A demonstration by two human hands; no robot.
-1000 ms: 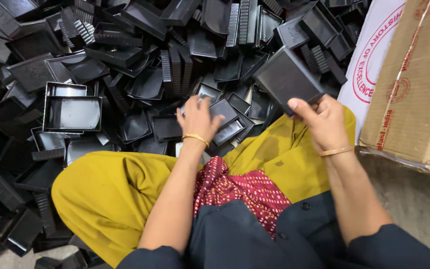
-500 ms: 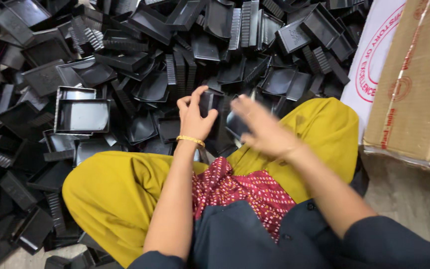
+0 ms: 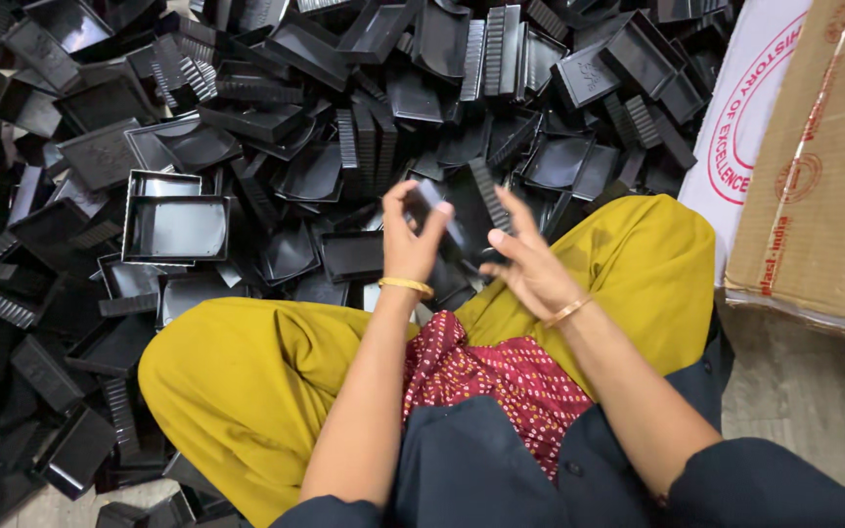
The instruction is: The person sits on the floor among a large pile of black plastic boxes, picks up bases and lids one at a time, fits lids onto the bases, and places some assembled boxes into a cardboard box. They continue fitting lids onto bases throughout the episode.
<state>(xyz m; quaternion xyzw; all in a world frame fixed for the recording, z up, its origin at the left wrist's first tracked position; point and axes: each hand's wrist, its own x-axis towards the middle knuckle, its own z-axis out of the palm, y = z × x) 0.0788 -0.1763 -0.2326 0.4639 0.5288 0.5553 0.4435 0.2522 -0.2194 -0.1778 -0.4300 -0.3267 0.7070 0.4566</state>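
Observation:
I sit cross-legged in yellow trousers (image 3: 246,381) before a big heap of black plastic trays (image 3: 276,127). My left hand (image 3: 411,238) is raised in front of me and grips a small black plastic tray (image 3: 457,217) by its near edge. My right hand (image 3: 530,262) is just to the right of it, fingers spread and touching the tray's right side and underside. Both wrists wear thin gold bangles. The tray is held above the gap between my knees.
A neat stack of nested black trays (image 3: 176,227) stands to the left of my hands. A white sack with red print (image 3: 745,117) and a brown cardboard box (image 3: 823,176) stand at the right. Bare floor (image 3: 804,401) shows beside the box.
My right hand has let go of a larger tray it held up at the right and swept left to meet my left hand. My left hand has lifted a small tray from the pile.

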